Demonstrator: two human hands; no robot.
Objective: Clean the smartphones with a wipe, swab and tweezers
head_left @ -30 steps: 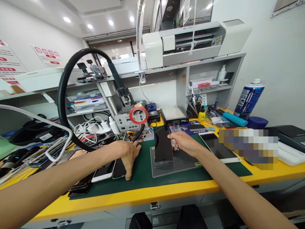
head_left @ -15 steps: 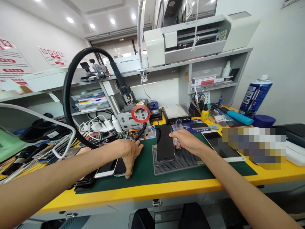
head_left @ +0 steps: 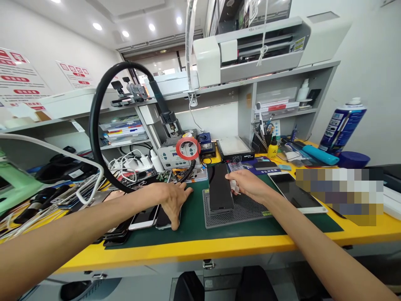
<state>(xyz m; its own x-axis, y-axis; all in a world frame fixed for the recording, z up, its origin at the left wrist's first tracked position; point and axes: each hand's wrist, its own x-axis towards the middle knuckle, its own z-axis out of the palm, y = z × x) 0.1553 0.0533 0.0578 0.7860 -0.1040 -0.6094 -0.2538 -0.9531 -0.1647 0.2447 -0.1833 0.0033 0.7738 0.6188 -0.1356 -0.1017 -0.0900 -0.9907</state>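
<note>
My right hand pinches the right edge of a black smartphone, screen up and tilted over a grey perforated mat. A small crumpled whitish piece shows under those fingers; its kind is unclear. My left hand is open, thumb and fingers apart, over a dark phone on the green mat; whether it presses on that phone is hidden. Beside it lies a white-framed phone. Right of the grey mat lies a white tablet with a dark screen.
A black hose arches over the left side near a soldering station and red tape roll. Behind the mats stand a heating plate and yellow bottle. A blue spray can stands right; stacked phones lie left.
The whole view has shifted slightly, so everything sits a little further right. Both hands keep nearly the same places, the right still on the black smartphone.
</note>
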